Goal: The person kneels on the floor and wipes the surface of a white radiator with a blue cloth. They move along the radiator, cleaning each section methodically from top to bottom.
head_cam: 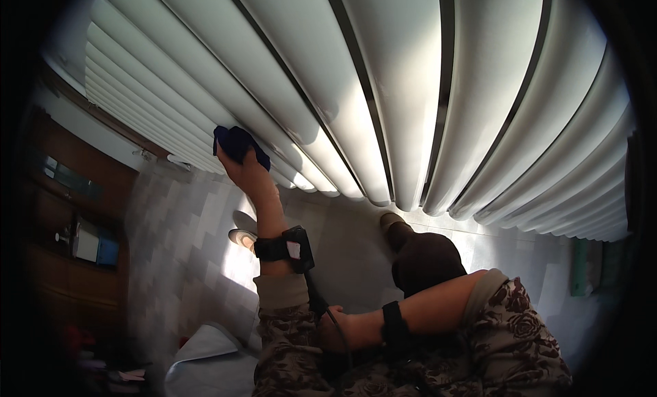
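My left hand reaches out to the left and grips a dark blue cloth. The cloth rests against the front of a white column radiator, whose rounded upright tubes span the whole upper view. Dark gaps run between the tubes, and sunlight falls on some of them. My right hand is drawn in close to my body, beside my left sleeve and a black cable. Its fingers are mostly hidden, so whether it holds something does not show. Black straps circle both forearms, the left one carrying a small black device.
A brown wooden cabinet stands at the left, with a white and blue thing on its shelf. A radiator valve juts near the wall. Below left is a grey padded seat. My shoes stand on the grey patterned floor.
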### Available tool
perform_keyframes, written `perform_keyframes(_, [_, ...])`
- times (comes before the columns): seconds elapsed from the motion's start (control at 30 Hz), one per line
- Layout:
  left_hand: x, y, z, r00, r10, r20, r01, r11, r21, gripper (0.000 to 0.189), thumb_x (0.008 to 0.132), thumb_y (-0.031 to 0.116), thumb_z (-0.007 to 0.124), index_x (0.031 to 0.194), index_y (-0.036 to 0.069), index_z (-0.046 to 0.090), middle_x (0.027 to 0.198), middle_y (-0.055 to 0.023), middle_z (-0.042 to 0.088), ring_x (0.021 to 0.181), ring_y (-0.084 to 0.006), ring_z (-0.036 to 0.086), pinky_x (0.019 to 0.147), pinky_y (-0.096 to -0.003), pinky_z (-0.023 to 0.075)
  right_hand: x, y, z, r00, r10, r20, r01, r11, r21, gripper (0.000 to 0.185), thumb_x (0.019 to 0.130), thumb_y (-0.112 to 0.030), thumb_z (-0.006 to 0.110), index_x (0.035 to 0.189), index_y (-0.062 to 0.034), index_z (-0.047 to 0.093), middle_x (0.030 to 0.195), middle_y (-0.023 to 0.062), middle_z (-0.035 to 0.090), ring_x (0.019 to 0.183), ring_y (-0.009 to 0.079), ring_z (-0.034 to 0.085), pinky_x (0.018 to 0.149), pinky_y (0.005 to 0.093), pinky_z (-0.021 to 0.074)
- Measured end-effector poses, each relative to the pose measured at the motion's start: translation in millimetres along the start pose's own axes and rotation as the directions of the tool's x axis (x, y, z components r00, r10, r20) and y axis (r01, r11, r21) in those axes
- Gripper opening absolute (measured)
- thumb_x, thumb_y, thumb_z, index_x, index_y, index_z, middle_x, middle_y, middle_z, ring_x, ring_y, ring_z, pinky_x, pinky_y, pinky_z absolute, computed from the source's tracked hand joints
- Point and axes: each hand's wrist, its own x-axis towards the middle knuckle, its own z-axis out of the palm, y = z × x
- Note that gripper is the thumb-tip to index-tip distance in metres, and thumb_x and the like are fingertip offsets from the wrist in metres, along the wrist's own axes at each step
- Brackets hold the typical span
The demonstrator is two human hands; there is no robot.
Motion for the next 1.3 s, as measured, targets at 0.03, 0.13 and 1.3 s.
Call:
perform_keyframes(0.03, [-0.5, -14.3, 1.2, 0.997, 0.066, -0.034, -0.065, 0.998, 0.027, 0.056, 0.085, -0.005, 0.052, 0.140, 0.003, 0.043, 0.134, -0.0099, 0.052, 0.121, -0.0234, 0.051, 0.105, -0.0326, 0.0370, -3.2, -1.0, 0.5, 0.999, -0.030, -0.015, 0.029, 0.998, -0.049, 0.025, 0.084, -0.021, 0.059, 0.101, -0.0049, 0.067, 0.093, 0.0151, 0.066, 0.078, 0.0323, 0.063, 0.055, 0.0491, 0.0493])
perform_keyframes(0.13, [-22.5, -80.2, -16.5, 0.991, -0.130, -0.030, 0.131, 0.991, 0.031, 0.064, 0.081, -0.007, 0.052, 0.143, 0.000, 0.037, 0.138, -0.0146, 0.048, 0.125, -0.0270, 0.047, 0.110, -0.0342, 0.0315, -10.5, -5.7, 0.9, 0.998, -0.032, 0.060, 0.041, 0.987, -0.157, 0.027, 0.084, -0.021, 0.059, 0.103, -0.0055, 0.068, 0.099, 0.0168, 0.067, 0.087, 0.0339, 0.066, 0.061, 0.0525, 0.0522])
perform_keyframes(1.3, [-33.1, -55.5, 0.5, 0.986, 0.146, 0.084, -0.159, 0.969, 0.187, 0.062, 0.087, -0.007, 0.048, 0.147, -0.001, 0.032, 0.142, -0.0186, 0.045, 0.128, -0.0299, 0.047, 0.110, -0.0360, 0.0342, 47.1, 3.4, 41.4, 0.904, 0.052, 0.424, -0.079, 0.996, 0.044, 0.047, 0.081, -0.032, 0.068, 0.125, -0.0185, 0.059, 0.120, 0.0086, 0.062, 0.105, 0.0324, 0.061, 0.074, 0.0551, 0.0521])
